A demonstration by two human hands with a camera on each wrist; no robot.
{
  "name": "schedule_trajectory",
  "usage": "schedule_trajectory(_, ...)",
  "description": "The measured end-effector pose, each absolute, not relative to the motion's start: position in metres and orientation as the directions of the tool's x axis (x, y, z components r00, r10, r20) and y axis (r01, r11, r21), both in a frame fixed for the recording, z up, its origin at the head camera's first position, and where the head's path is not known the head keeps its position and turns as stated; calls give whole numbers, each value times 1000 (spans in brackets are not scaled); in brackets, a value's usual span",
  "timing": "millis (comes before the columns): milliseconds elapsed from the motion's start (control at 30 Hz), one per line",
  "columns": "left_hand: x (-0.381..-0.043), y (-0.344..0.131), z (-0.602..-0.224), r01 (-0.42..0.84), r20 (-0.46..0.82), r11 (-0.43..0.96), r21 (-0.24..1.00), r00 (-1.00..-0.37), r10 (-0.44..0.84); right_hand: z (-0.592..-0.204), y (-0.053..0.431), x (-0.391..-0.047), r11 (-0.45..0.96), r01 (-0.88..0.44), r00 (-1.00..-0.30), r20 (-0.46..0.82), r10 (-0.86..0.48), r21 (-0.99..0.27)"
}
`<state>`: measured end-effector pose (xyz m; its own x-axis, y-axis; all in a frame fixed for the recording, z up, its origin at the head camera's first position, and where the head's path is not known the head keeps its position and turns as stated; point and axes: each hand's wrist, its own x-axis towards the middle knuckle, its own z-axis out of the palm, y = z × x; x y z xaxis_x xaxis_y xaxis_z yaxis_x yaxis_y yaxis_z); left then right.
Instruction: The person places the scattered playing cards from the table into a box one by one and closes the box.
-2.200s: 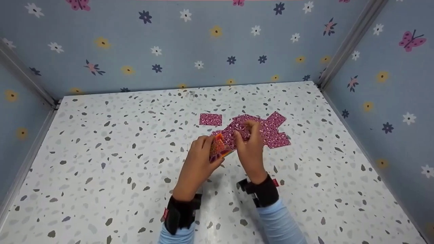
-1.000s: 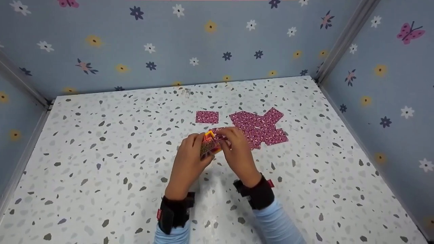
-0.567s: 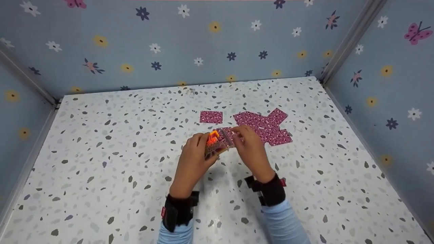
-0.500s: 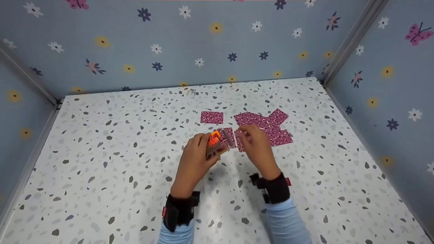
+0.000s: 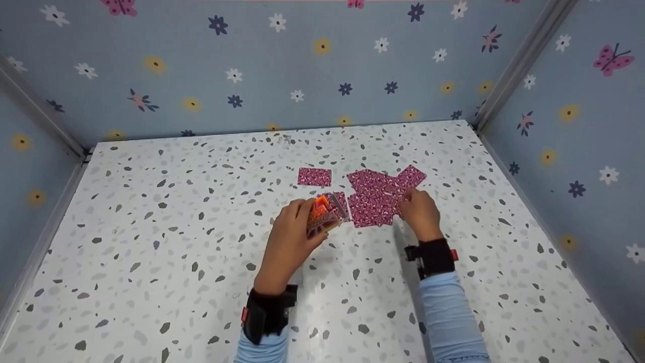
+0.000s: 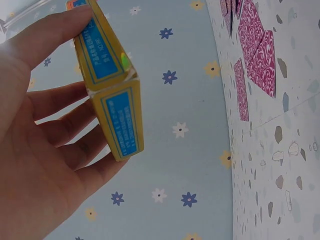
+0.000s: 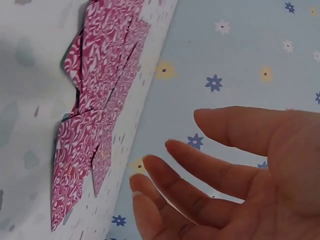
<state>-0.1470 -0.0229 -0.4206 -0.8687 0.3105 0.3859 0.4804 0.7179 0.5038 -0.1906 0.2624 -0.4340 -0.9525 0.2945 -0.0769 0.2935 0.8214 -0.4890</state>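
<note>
My left hand (image 5: 284,242) holds a small card box (image 5: 322,217) tilted over the table, thumb on one side and fingers on the other. In the left wrist view the card box (image 6: 105,55) shows yellow sides with blue printed panels. Several pink-and-white patterned playing cards (image 5: 370,206) lie overlapping, backs up, to the right of the box. Over their right part is my right hand (image 5: 423,214). The right wrist view shows its fingers loosely bent and apart, holding nothing, beside the playing cards (image 7: 102,55).
A single playing card (image 5: 315,177) lies apart behind the box. Another card (image 5: 341,202) is partly hidden by the box. The speckled white table (image 5: 176,227) is bounded by flower-patterned panels (image 5: 272,55) at the back and sides.
The right hand held a card at the box's end, then came away from the box with no card visible and moved right over the spread cards. The left hand still holds the box.
</note>
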Motion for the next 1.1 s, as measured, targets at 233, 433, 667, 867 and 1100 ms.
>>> schedule_trajectory(233, -147, -25, -421, 490, 409, 718, 494, -860, 305, -448, 268, -203, 872, 350, -936, -166, 310, -342)
schedule_trajectory(433, -147, -23, -421, 492, 393, 716, 496, -862, 321, -455, 275, -207, 843, 418, -904, -248, 348, -340)
schedule_trajectory(667, -147, -22, -423, 493, 388, 721, 487, -862, 328, -461, 283, -210, 812, 455, -877, -338, 340, -365)
schedule_trajectory(867, -146, -22, -423, 491, 380, 720, 490, -864, 331, -462, 285, -211, 811, 472, -869, -337, 363, -344)
schedule_trajectory(1100, -146, -22, -423, 493, 389, 724, 482, -861, 328, -464, 291, -212, 817, 478, -866, -326, 379, -322)
